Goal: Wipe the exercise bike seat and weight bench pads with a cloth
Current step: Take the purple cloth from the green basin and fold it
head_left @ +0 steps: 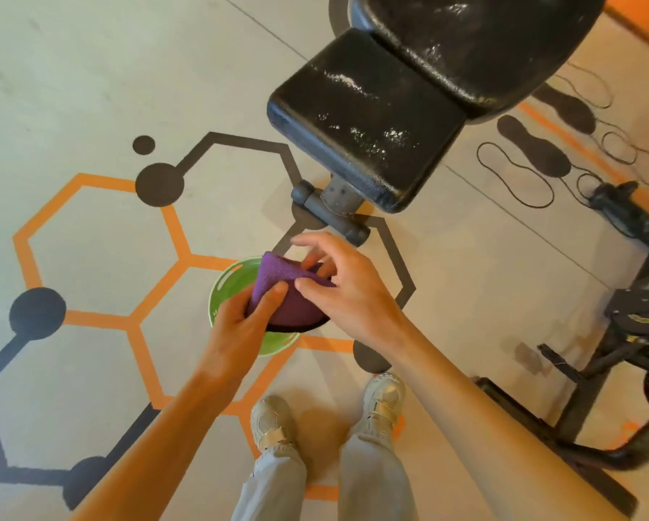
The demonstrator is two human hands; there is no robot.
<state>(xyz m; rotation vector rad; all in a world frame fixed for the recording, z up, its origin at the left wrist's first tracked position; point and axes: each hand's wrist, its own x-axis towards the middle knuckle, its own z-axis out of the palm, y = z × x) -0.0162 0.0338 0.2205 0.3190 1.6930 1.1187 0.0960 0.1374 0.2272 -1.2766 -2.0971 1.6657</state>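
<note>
Folding the purple cloth [283, 295] over the green bowl [225, 291] on the floor, both hands on it. Left hand [240, 325] grips the near-left edge, thumb on top, fingers curled under. Right hand [338, 283] pinches the far side between thumb and fingers, index finger sticking out loose.

The bench seat pad [364, 118] sits just past the bowl, the back pad [477, 43] behind it. Both show whitish smears and specks, so they look not yet wiped. Part of the exercise bike frame [623, 332] shows at right; its seat is out of view.

Advice for this step:
- get a flat, thick pad that fills the palm
- if it's wet (can't tell), wring it over the bowl, not the floor
- end with one hand holding it, folded edge forward
- start on the seat pad, nearest reach
</note>
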